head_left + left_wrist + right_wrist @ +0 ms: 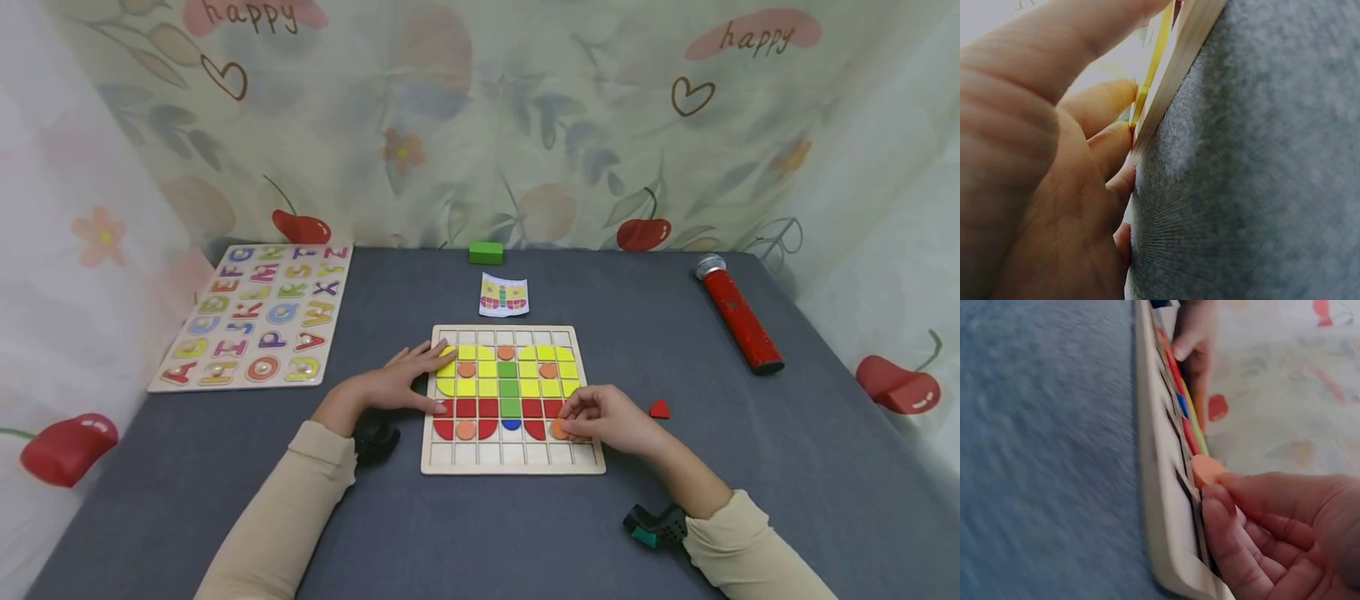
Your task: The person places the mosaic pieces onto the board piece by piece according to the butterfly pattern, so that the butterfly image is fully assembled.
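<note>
A wooden grid board point(442, 454) lies mid-table, bearing yellow, red, green, blue and orange pieces in a butterfly pattern. My right hand point(611, 418) pinches an orange round piece point(1205, 470) between thumb and fingertips, low over the board's lower right, beside a red rounded piece point(535, 430). My left hand point(401, 382) rests with fingers spread on the board's left edge, its fingertips on a yellow corner piece point(447, 353) and its thumb at a red piece point(441, 408). In the left wrist view, fingers lie along the board's wooden side point(1169, 81).
A small picture card point(504, 296) with a butterfly design lies behind the board, and a green block point(486, 252) behind that. One red piece point(659, 409) lies right of the board. An alphabet puzzle point(255, 321) is at left, a red microphone point(738, 315) at right.
</note>
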Tool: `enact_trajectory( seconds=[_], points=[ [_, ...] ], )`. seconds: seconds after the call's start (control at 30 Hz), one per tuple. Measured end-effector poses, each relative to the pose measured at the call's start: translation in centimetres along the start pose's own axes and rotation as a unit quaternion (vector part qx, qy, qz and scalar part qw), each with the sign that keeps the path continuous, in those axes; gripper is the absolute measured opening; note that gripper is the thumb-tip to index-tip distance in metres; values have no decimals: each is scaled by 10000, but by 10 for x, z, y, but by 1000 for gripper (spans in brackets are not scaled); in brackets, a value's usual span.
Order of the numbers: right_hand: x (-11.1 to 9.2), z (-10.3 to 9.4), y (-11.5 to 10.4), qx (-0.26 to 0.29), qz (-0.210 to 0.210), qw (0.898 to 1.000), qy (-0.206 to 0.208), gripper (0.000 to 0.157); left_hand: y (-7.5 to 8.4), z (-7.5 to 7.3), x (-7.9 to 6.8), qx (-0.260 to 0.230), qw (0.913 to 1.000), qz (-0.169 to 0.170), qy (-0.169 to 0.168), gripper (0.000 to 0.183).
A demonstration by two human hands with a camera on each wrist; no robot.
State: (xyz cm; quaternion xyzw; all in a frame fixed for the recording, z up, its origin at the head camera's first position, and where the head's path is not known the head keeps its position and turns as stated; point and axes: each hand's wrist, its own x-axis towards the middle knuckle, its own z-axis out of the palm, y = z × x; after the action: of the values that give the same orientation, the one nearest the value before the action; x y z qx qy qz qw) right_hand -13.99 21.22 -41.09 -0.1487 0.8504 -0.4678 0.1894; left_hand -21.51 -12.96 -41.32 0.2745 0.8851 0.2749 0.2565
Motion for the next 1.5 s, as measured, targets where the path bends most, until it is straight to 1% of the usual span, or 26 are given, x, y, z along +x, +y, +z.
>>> enact_trajectory(
  seconds=[0.17,0.27,0.33,0.43,0.57,0.67,0.8,0.93,1.03,1.2,1.33,1.4,1.5],
  points=[
    [-1,7,-3,-753,-168,9963,379,15,2,1,-1,15,10000,-54,-1,91],
    [-4,1,-7,-921,-85,9938,624,14,1,1,-1,-4,10000,-85,25,91],
    [-8,-9,-7,-912,86,9928,767,15,0,1,-1,-4,10000,-80,42,91],
    [-16,-28,0,-915,301,9902,1006,18,-1,2,-1,-4,10000,-69,34,91],
    [-31,-54,18,-992,419,9848,1361,23,-1,3,-2,-6,9999,-98,31,91],
    [-42,-68,33,-1188,556,9798,1510,28,-1,2,-2,-7,9999,-116,52,91],
    [-51,-78,49,-1430,706,9779,1353,32,-1,2,-2,-29,9999,-144,48,91],
    [-51,-81,52,-1470,652,9799,1177,26,0,2,-3,-78,9998,-175,57,91],
    [-49,-82,48,-1624,594,9791,1067,20,0,2,-3,-91,9998,-167,55,91],
    [-44,-77,34,-2235,383,9688,1002,9,0,2,-2,-65,9998,-156,41,91],
    [-40,-69,22,-2502,211,9614,1126,9,0,2,-1,-41,9999,-161,44,91],
    [-38,-66,16,-2554,89,9595,1186,10,1,2,0,-36,9999,-158,48,91],
    [-34,-62,10,-2611,19,9574,1235,9,1,1,0,-30,9998,-167,50,91]
  ],
)
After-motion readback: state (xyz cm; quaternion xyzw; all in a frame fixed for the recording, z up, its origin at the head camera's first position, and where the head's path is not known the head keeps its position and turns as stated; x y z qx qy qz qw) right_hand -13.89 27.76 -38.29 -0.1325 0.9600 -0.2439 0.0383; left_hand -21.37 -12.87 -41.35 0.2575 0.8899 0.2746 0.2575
